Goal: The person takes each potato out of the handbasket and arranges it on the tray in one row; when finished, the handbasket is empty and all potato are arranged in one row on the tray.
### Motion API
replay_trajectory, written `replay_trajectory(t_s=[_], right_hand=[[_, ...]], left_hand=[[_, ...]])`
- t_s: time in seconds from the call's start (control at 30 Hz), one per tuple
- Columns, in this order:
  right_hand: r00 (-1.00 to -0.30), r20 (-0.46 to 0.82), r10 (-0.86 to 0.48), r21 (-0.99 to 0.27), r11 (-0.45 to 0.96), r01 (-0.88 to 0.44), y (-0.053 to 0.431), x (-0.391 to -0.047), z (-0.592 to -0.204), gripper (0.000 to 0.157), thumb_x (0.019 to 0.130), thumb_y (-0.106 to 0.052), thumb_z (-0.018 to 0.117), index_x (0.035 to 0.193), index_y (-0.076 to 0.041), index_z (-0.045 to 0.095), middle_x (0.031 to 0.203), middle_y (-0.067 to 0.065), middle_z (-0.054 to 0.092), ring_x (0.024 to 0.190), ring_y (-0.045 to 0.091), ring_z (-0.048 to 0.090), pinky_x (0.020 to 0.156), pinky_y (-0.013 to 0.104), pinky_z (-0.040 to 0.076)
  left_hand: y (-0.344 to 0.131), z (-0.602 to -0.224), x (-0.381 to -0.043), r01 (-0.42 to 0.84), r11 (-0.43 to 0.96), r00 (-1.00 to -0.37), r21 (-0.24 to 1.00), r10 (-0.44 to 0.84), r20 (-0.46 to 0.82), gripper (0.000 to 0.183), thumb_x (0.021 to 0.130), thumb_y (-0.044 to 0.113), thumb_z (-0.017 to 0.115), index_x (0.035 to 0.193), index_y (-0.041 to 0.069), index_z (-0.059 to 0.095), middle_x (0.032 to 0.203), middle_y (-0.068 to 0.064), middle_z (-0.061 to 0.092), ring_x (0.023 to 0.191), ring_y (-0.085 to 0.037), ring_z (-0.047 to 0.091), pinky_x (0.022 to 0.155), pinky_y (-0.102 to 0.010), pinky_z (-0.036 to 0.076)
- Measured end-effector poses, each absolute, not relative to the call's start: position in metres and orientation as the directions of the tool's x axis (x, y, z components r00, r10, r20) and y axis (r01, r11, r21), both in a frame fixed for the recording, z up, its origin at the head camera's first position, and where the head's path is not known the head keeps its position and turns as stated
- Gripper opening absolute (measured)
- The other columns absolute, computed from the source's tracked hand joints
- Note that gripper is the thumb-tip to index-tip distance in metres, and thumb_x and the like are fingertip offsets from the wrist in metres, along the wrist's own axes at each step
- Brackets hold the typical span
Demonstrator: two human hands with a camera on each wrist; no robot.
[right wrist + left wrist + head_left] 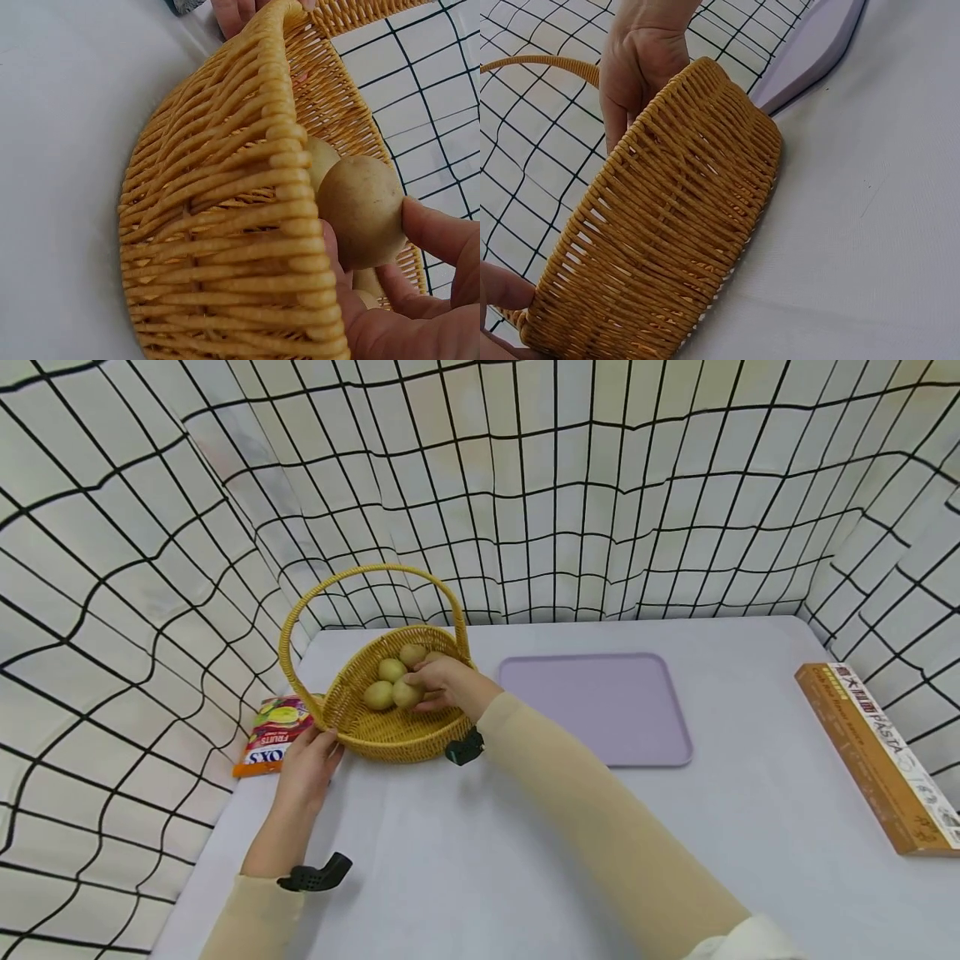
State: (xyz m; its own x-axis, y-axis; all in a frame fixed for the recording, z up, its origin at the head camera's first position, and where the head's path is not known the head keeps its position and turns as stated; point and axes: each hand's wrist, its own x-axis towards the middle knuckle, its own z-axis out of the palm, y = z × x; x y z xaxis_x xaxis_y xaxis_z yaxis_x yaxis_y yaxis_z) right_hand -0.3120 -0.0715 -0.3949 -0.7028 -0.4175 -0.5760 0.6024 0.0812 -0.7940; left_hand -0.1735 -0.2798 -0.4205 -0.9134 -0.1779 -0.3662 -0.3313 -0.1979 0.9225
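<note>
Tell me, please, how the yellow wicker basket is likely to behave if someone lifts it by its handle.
The wicker basket should be fairly stiff, since its woven wall holds its shape, and probably light for its size, given the gaps in the weave. It could sway under its single arched handle, and the rounded potatoes might roll.

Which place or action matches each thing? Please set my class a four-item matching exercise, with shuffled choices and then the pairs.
1. left hand
2. right hand
3. purple tray
4. pasta box

A. on the right side of the table
B. holding a potato
C. gripping the rim of the basket
D. between basket and pasta box

Pairs: 1-C, 2-B, 3-D, 4-A
</note>
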Motion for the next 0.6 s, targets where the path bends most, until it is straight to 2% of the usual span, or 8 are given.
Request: replay_trajectory(t_s=[0.1, 0.13, 0.23, 0.33, 0.6], right_hand=[[-0.709, -0.575, -0.408, -0.792, 0.061, 0.607, -0.068, -0.312, -0.396, 0.053, 0.099, -0.007, 0.068, 0.147, -0.002, 0.046, 0.145, 0.019, 0.052, 0.128, 0.035, 0.058, 0.099, 0.042, 0.06], [-0.71, -0.572, -0.412, -0.791, 0.047, 0.61, -0.066, -0.31, -0.394, 0.053, 0.099, -0.007, 0.068, 0.147, 0.001, 0.046, 0.147, 0.02, 0.05, 0.133, 0.036, 0.055, 0.103, 0.043, 0.057], [-0.729, -0.544, -0.414, -0.808, 0.026, 0.589, -0.062, -0.31, -0.395, 0.047, 0.099, -0.007, 0.068, 0.143, 0.002, 0.053, 0.151, 0.02, 0.048, 0.138, 0.037, 0.051, 0.105, 0.044, 0.056], [-0.737, -0.513, -0.44, -0.826, 0.021, 0.563, -0.058, -0.309, -0.394, 0.043, 0.1, -0.007, 0.067, 0.142, 0.001, 0.058, 0.152, 0.02, 0.049, 0.139, 0.037, 0.051, 0.105, 0.045, 0.056], [-0.727, -0.476, -0.494, -0.848, 0.04, 0.528, -0.052, -0.305, -0.388, 0.049, 0.098, -0.005, 0.069, 0.145, -0.001, 0.056, 0.15, 0.019, 0.052, 0.136, 0.036, 0.053, 0.102, 0.046, 0.058]], left_hand=[[-0.281, -0.42, -0.174, -0.322, -0.195, -0.923, 0.927, -0.156, -0.353, 0.065, 0.112, 0.011, 0.031, 0.165, 0.007, -0.006, 0.175, -0.005, 0.001, 0.16, -0.017, 0.012, 0.128, -0.03, 0.021], [-0.281, -0.419, -0.174, -0.32, -0.187, -0.925, 0.929, -0.151, -0.349, 0.065, 0.112, 0.011, 0.031, 0.165, 0.006, -0.006, 0.175, -0.005, 0.002, 0.159, -0.018, 0.012, 0.128, -0.03, 0.021], [-0.282, -0.418, -0.175, -0.329, -0.173, -0.925, 0.928, -0.14, -0.354, 0.065, 0.112, 0.012, 0.03, 0.165, 0.006, -0.005, 0.175, -0.006, 0.001, 0.16, -0.018, 0.012, 0.128, -0.03, 0.021], [-0.283, -0.418, -0.175, -0.341, -0.168, -0.921, 0.925, -0.136, -0.364, 0.065, 0.112, 0.014, 0.03, 0.166, 0.007, -0.005, 0.175, -0.005, 0.001, 0.16, -0.018, 0.011, 0.128, -0.031, 0.02], [-0.283, -0.42, -0.178, -0.352, -0.186, -0.913, 0.917, -0.146, -0.38, 0.066, 0.112, 0.016, 0.032, 0.165, 0.009, -0.007, 0.175, -0.004, 0.001, 0.16, -0.017, 0.012, 0.128, -0.031, 0.021]])
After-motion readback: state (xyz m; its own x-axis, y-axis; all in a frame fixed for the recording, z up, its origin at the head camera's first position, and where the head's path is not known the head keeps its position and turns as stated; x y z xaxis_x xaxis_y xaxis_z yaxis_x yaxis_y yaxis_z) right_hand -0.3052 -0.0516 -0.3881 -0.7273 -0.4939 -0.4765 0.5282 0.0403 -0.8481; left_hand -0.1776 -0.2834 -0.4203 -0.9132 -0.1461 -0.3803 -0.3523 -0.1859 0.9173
